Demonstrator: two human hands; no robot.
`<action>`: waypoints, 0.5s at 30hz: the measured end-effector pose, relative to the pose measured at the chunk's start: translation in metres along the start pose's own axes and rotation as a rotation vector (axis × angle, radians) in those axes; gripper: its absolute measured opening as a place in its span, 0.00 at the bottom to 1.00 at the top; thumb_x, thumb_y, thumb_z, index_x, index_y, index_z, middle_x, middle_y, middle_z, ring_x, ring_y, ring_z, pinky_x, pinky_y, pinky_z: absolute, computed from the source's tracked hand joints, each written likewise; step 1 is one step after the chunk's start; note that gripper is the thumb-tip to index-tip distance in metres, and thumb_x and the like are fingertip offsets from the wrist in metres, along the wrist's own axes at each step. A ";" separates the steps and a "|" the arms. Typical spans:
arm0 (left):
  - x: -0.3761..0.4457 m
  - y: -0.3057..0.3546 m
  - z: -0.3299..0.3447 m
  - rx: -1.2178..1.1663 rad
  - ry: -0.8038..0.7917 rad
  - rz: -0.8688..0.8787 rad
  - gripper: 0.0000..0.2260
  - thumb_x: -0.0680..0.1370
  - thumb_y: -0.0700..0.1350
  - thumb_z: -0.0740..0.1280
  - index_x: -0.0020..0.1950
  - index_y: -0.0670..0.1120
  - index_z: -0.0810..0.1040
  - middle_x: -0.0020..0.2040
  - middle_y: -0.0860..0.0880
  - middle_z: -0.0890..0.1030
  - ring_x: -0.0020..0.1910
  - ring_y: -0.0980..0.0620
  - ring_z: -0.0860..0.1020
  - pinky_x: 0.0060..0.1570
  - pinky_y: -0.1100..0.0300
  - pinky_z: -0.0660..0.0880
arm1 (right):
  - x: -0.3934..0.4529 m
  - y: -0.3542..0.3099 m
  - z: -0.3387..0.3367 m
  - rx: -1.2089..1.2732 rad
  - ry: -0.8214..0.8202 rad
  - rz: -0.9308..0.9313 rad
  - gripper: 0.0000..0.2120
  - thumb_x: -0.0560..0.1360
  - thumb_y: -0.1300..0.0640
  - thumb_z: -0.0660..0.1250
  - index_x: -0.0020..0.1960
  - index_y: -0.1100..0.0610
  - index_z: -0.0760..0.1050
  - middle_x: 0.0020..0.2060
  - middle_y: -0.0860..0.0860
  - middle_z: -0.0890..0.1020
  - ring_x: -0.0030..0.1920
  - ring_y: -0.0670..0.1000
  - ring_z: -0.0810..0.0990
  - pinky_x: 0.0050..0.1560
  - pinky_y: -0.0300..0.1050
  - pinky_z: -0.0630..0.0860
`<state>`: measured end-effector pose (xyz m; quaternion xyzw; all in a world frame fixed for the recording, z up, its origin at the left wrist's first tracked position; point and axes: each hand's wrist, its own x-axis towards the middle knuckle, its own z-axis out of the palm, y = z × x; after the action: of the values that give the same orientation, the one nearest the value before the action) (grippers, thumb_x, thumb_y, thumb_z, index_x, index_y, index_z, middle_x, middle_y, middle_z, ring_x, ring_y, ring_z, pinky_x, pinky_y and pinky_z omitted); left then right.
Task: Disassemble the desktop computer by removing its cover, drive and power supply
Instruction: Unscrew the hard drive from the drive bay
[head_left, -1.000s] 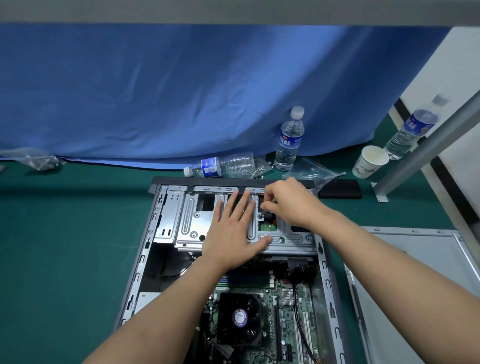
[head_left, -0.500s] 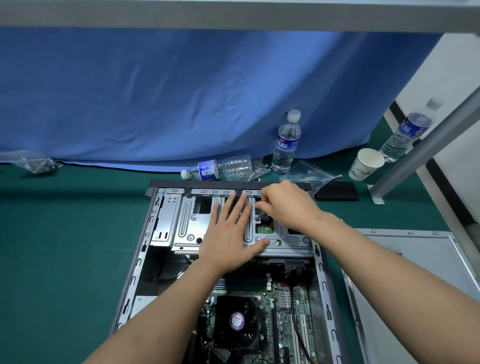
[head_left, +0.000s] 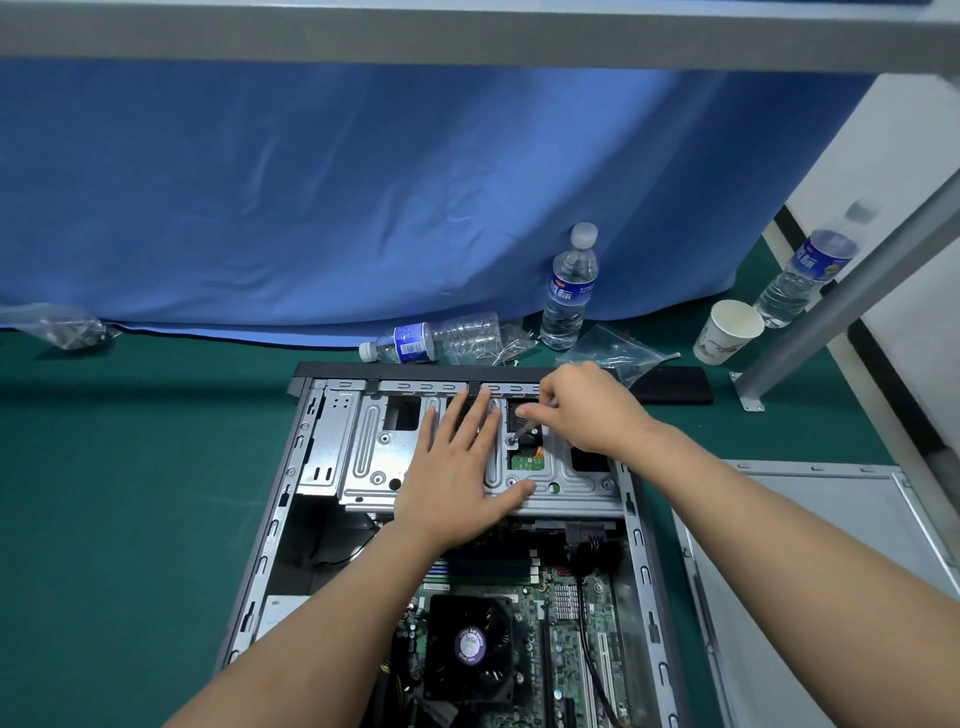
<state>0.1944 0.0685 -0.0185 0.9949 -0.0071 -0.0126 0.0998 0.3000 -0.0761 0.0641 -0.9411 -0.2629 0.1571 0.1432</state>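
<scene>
The open desktop case lies flat on the green mat with its inside facing up. At its far end sits a silver drive cage; a green drive board shows through a cut-out. My left hand lies flat on the cage, fingers straight and spread. My right hand holds a thin screwdriver, its tip at a screw on the cage beside the cut-out. The removed grey cover panel lies to the right of the case. The motherboard with a black fan fills the near part.
Behind the case lie a fallen water bottle, an upright bottle, a plastic bag of parts and a black phone. A paper cup, another bottle and a grey frame leg stand at right. A blue curtain hangs behind.
My right hand has shifted slightly, and the screwdriver shaft now shows with its tip at the screw. My left hand stays flat on the cage.
</scene>
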 end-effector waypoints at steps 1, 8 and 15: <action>0.000 0.000 0.000 0.001 0.000 0.000 0.42 0.71 0.74 0.41 0.79 0.50 0.46 0.78 0.54 0.39 0.75 0.55 0.33 0.73 0.49 0.33 | -0.001 -0.001 0.002 -0.018 0.015 0.001 0.20 0.75 0.44 0.66 0.32 0.57 0.72 0.33 0.54 0.78 0.41 0.57 0.76 0.40 0.48 0.74; 0.000 0.000 -0.001 0.002 -0.007 -0.004 0.43 0.70 0.74 0.41 0.79 0.50 0.46 0.78 0.54 0.39 0.75 0.54 0.33 0.74 0.48 0.34 | -0.001 0.001 -0.008 0.089 -0.090 -0.202 0.05 0.72 0.59 0.71 0.40 0.58 0.76 0.35 0.47 0.80 0.40 0.45 0.79 0.40 0.42 0.71; 0.000 0.000 -0.002 -0.004 -0.002 0.001 0.42 0.71 0.73 0.43 0.79 0.50 0.47 0.78 0.53 0.40 0.75 0.54 0.33 0.74 0.48 0.34 | 0.001 -0.015 -0.002 -0.055 -0.026 -0.161 0.10 0.75 0.50 0.66 0.38 0.53 0.70 0.38 0.51 0.78 0.44 0.54 0.77 0.41 0.46 0.71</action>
<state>0.1942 0.0686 -0.0164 0.9947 -0.0076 -0.0136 0.1019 0.2949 -0.0639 0.0713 -0.9184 -0.3439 0.1498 0.1260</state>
